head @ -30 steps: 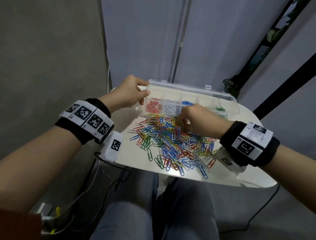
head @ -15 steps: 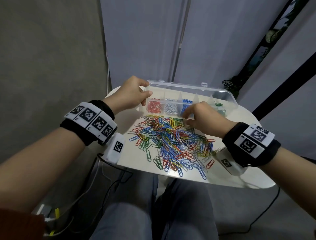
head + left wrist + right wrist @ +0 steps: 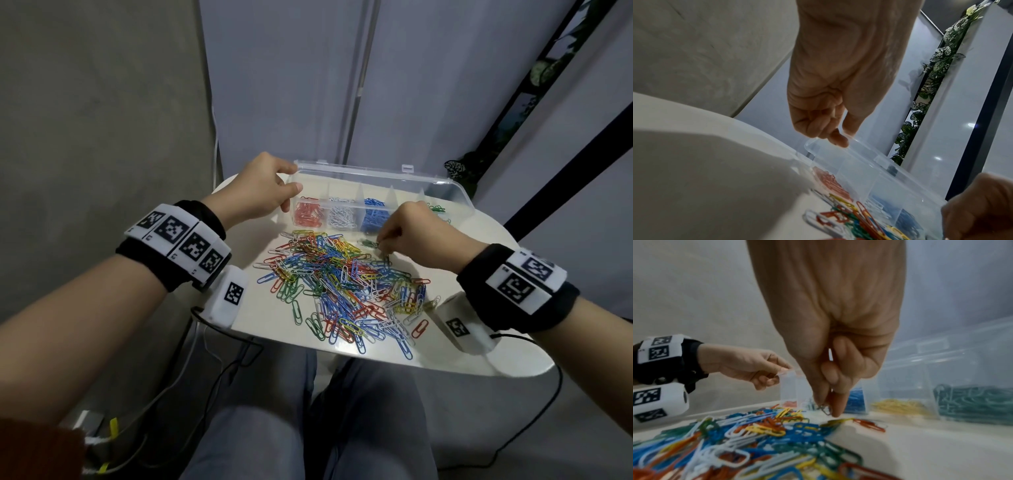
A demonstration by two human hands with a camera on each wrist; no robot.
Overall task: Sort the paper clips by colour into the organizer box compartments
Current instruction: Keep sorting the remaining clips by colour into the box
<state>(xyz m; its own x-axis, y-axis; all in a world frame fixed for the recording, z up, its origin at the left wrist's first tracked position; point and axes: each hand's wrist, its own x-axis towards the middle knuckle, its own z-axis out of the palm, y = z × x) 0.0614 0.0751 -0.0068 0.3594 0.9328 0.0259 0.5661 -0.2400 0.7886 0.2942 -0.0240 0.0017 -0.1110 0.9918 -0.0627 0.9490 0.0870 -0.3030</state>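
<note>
Pick step: green clip pinched in right hand grip at pile's far edge, organizer box corner pinched by left hand; next, carry needed to green compt.

Cams: head high, both wrists low near the table.
Head looks fwd/down over near edge; wrist cams sit close, facing far edge; all share organizer box.

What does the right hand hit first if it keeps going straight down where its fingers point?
Probably the table at the pile's far edge; the right hand pinches a green clip just above it. Depth unclear.
</note>
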